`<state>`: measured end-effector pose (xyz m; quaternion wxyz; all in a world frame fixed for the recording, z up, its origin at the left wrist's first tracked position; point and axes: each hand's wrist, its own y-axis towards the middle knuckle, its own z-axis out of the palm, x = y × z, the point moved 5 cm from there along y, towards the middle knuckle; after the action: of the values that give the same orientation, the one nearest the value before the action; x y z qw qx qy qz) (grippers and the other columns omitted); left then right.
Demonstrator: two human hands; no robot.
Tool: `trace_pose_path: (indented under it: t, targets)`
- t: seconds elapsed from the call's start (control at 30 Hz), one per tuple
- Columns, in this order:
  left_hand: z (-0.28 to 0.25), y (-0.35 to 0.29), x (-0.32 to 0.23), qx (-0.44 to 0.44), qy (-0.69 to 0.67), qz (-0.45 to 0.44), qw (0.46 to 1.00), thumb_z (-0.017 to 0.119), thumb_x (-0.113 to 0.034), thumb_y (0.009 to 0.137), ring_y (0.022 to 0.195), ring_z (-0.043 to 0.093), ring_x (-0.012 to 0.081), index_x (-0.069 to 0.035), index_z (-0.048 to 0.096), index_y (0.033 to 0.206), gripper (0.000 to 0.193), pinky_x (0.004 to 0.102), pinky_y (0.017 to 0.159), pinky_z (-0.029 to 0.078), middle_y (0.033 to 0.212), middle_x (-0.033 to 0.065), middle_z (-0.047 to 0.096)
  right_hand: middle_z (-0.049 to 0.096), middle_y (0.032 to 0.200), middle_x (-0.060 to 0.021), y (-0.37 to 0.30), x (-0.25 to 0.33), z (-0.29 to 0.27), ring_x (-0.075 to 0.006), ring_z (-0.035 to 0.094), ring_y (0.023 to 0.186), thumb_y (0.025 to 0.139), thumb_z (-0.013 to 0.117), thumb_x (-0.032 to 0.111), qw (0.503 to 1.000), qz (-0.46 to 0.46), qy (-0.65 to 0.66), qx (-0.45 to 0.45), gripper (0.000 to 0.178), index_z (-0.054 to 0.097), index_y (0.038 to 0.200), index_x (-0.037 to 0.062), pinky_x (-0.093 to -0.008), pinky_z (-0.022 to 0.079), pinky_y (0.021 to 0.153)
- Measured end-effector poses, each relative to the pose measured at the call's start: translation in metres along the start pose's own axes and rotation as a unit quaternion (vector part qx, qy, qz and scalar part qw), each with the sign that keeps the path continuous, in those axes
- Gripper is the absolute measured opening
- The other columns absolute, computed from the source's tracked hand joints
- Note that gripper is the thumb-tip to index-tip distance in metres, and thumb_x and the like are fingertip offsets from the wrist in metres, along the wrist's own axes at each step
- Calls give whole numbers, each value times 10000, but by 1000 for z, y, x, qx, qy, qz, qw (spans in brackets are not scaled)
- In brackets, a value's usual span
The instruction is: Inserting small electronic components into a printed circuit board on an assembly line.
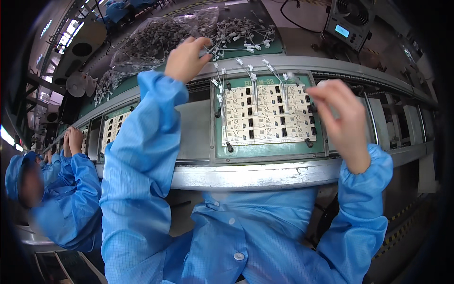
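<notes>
At the near edge of the cable pile, my left hand (186, 57) has its thumb and fingers curled among the white connector cables (248, 48); what lies between its fingertips is hard to make out. My right hand (341, 116) hovers over the right edge of a cream circuit board panel (267, 124), thumb and forefinger pinched together. A blurred white connector cable (294, 78) extends from its fingertips. The panel, set with black parts, lies in a green fixture (279, 150). Several white cables (254, 90) lie on the panel, their loose ends past its far edge.
A metal rail (255, 176) runs along the near side. A clear plastic bag (158, 38) of cables lies at the back. Another fixture with a panel (113, 130) sits to the left, near a co-worker in blue (71, 203). A device with a lit screen (347, 23) stands back right.
</notes>
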<state>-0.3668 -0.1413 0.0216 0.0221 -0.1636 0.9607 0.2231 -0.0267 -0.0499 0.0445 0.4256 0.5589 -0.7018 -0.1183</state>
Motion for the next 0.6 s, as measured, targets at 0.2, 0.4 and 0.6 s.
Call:
trace_pose_path:
  t: [0.2,0.4,0.6]
  targets:
    - [39,21,-7,41,32,-83,995,661,-319,864,991,670,343,-138,702,1015,239,457,836,540,1028,107,711,655,883,-74,-32,-12,42,-262,625,938,835,689,-6,993,-13,-26,111,101,678,920,49,-365,431,879]
    - [24,24,20,7,-274,-133,953,728,-172,865,759,685,111,-40,665,1057,241,238,694,516,886,80,737,646,845,-31,-29,-15,46,-227,592,889,833,697,24,994,-17,-39,105,82,679,896,73,-356,385,882]
    - [5,21,8,35,-458,-154,875,719,-189,904,800,659,61,-48,643,1098,252,212,715,505,994,34,731,620,807,-16,-26,-17,47,-203,570,857,828,714,57,991,22,-52,120,61,678,872,78,-345,353,900]
